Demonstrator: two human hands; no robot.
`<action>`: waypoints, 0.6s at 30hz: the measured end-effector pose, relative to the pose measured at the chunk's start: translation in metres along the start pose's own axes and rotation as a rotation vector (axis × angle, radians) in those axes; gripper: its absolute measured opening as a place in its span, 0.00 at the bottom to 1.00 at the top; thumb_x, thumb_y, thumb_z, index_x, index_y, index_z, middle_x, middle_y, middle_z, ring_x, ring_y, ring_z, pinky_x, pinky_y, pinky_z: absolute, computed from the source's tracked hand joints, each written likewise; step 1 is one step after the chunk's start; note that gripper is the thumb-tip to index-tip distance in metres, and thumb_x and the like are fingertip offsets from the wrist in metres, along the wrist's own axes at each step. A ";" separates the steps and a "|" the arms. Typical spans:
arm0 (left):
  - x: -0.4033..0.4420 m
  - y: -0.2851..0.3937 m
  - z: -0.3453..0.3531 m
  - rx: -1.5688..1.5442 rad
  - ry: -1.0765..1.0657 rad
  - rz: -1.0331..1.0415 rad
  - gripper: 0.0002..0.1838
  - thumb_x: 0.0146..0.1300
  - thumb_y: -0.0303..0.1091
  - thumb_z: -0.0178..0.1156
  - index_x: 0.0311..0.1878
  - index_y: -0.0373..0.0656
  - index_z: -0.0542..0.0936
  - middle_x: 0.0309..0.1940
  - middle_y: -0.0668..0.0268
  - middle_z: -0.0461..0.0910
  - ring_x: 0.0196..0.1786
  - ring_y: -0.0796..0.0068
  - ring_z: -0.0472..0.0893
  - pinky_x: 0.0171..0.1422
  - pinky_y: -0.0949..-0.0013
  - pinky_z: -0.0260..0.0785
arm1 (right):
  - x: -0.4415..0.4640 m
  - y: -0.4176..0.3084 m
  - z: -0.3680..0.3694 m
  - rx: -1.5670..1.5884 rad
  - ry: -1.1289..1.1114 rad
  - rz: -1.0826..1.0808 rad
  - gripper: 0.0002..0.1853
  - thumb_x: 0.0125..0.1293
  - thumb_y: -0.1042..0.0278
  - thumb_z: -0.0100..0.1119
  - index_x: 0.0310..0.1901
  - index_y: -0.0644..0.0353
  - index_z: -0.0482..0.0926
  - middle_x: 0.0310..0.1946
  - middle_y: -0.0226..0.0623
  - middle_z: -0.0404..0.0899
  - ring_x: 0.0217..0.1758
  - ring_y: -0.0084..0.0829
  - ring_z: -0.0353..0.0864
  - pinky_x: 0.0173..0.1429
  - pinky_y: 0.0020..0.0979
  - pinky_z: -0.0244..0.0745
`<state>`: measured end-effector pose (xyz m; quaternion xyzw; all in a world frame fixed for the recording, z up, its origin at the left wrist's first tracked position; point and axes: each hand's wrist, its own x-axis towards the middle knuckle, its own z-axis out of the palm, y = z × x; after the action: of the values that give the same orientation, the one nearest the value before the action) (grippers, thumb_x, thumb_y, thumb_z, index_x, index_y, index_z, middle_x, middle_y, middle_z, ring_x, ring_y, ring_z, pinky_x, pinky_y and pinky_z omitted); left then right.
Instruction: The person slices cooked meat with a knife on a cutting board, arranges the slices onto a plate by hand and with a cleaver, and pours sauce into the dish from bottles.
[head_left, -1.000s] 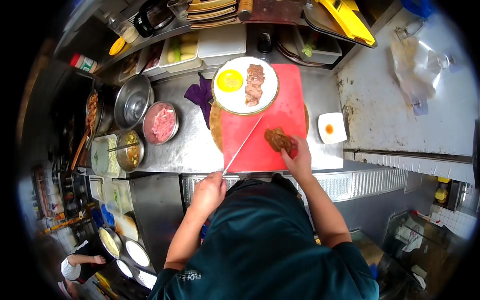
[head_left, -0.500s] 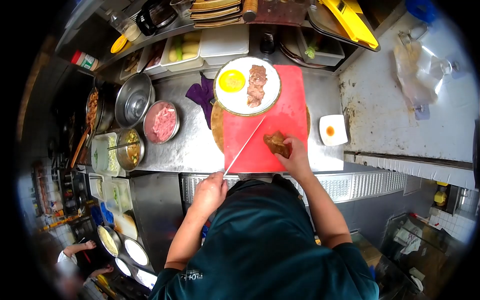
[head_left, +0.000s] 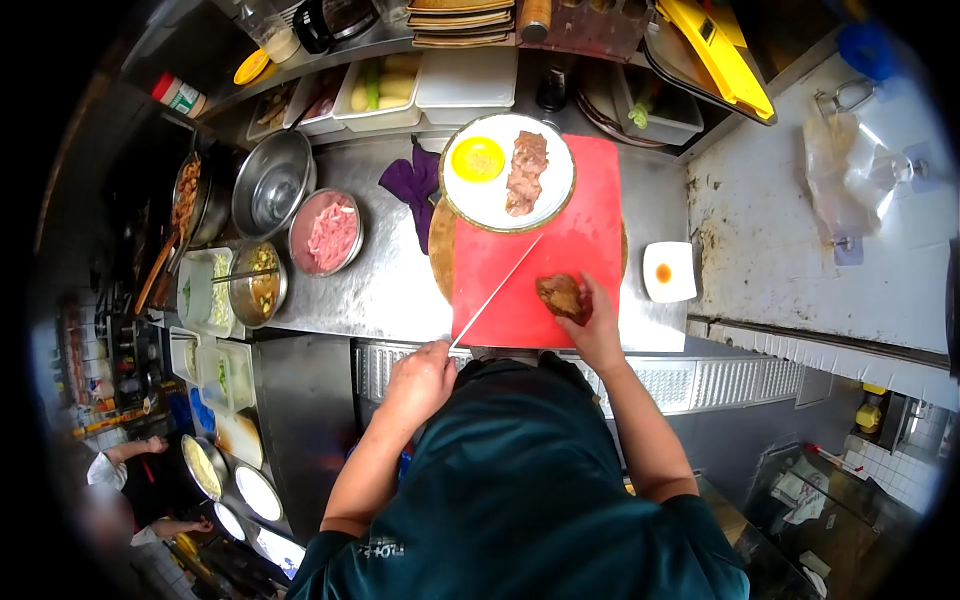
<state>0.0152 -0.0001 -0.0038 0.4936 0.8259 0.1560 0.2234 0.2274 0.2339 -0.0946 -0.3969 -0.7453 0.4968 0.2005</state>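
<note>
Head view: left hand [head_left: 421,380] closed around knife [head_left: 496,292], near-left of red board [head_left: 592,205]; right hand [head_left: 597,328] pinching browned meat [head_left: 557,295], near-right; white plate [head_left: 490,205] far side.

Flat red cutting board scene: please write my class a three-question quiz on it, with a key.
1. Multiple choice: what does the right hand hold? A: a purple cloth; B: a browned chunk of meat; C: a metal bowl.
2. True or false: the small square white dish stands apart from the flat red cutting board.
3. Fill in: on the round white plate, a strip of reddish-brown meat lies beside a round item coloured ___.

Key: 1. B. 2. True. 3. Yellow.
</note>
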 end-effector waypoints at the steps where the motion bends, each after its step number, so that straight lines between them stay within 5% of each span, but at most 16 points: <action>1: 0.000 0.000 0.000 -0.005 -0.002 -0.002 0.12 0.72 0.31 0.64 0.52 0.33 0.83 0.42 0.46 0.88 0.43 0.40 0.88 0.51 0.44 0.83 | 0.000 -0.001 -0.001 -0.014 0.004 -0.024 0.45 0.58 0.83 0.80 0.77 0.61 0.70 0.61 0.44 0.76 0.63 0.40 0.79 0.70 0.36 0.79; 9: 0.000 0.001 -0.002 -0.012 0.000 0.006 0.12 0.70 0.30 0.66 0.52 0.34 0.83 0.42 0.45 0.88 0.43 0.40 0.89 0.51 0.45 0.83 | -0.002 0.016 0.007 0.011 0.206 -0.236 0.34 0.55 0.86 0.76 0.65 0.63 0.75 0.61 0.48 0.76 0.64 0.47 0.80 0.69 0.41 0.78; 18: 0.002 0.007 -0.004 -0.016 -0.022 -0.004 0.13 0.70 0.30 0.65 0.53 0.34 0.82 0.44 0.46 0.88 0.45 0.39 0.88 0.53 0.44 0.83 | 0.040 0.032 0.009 -0.397 0.336 -0.657 0.31 0.52 0.89 0.66 0.61 0.62 0.77 0.59 0.51 0.78 0.65 0.55 0.79 0.70 0.49 0.78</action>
<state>0.0178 0.0048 0.0023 0.4918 0.8231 0.1569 0.2368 0.2097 0.2668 -0.1306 -0.2445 -0.8705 0.1816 0.3866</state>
